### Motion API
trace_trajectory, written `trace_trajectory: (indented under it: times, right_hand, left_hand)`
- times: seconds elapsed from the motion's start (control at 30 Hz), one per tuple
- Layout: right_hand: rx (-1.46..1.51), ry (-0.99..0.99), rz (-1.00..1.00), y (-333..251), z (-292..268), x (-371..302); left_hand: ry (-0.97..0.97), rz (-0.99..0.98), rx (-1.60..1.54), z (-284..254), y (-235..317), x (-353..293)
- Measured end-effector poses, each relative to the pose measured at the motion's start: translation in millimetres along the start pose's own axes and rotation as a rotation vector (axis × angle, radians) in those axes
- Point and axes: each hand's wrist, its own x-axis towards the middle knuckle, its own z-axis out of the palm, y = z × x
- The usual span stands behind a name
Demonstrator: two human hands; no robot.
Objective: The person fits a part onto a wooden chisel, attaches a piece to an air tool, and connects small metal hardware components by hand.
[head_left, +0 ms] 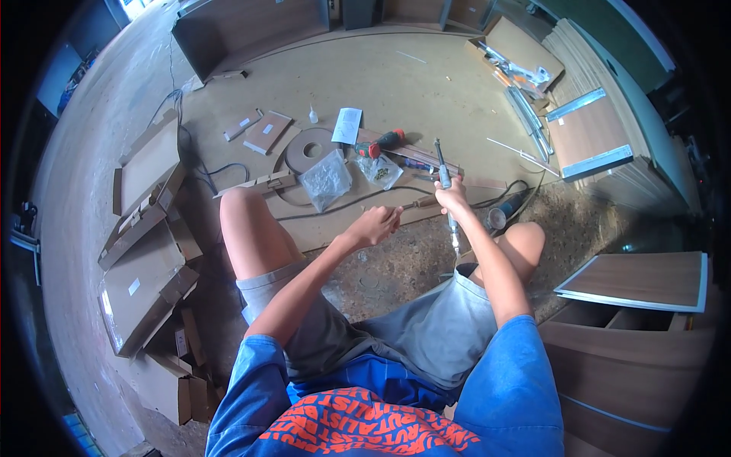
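Note:
I sit on the floor with my knees apart. My right hand [454, 196] grips a long grey metal rail [442, 167] that stands nearly upright in front of me, its lower end reaching down by my right knee. My left hand [376, 225] holds a slim tool with a brownish handle [415, 204], whose tip points at the rail just below my right hand. The tool's tip is too small to make out.
Ahead on the floor lie a clear bag of small hardware [326, 180], a smaller bag [381, 171], a red and black power tool [381, 142], a white sheet [347, 126] and a wooden ring [308, 150]. Cardboard boxes [148, 282] are stacked at left, wooden panels [590, 137] at right.

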Motion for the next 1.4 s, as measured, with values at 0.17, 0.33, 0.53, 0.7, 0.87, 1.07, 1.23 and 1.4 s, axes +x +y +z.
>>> trace_trajectory:
  times: [0.17, 0.33, 0.53, 0.7, 0.87, 1.07, 1.23, 1.4]
  right_hand:
    - [-0.008, -0.004, 0.007, -2, -1, -3]
    - [-0.007, -0.006, -0.009, -3, 0, -5]
    - [-0.02, -0.034, 0.004, -2, 0, -3]
    - [0.012, 0.019, -0.021, 12, 1, 6]
    - [0.022, 0.106, -0.004, 18, -4, 15]
    - [0.042, 0.152, 0.082, 10, -11, 6]
    - [0.044, 0.154, 0.036, 15, -6, 11]
    - [0.002, -0.106, -0.106, -15, 10, -13]
  left_hand:
    - [-0.009, 0.024, 0.075, 1, -5, -3]
    - [-0.003, 0.252, 0.505, 10, -29, -6]
    - [-0.208, 0.121, 0.789, 12, -47, -9]
    - [-0.188, 0.103, 0.793, 12, -53, -9]
    - [-0.226, 0.086, 0.781, 12, -49, -7]
    - [-0.23, 0.073, 0.771, 14, -52, -7]
    - [-0.241, 0.066, 0.784, 14, -51, -4]
    - [-0.223, 0.026, 0.788, 11, -58, -12]
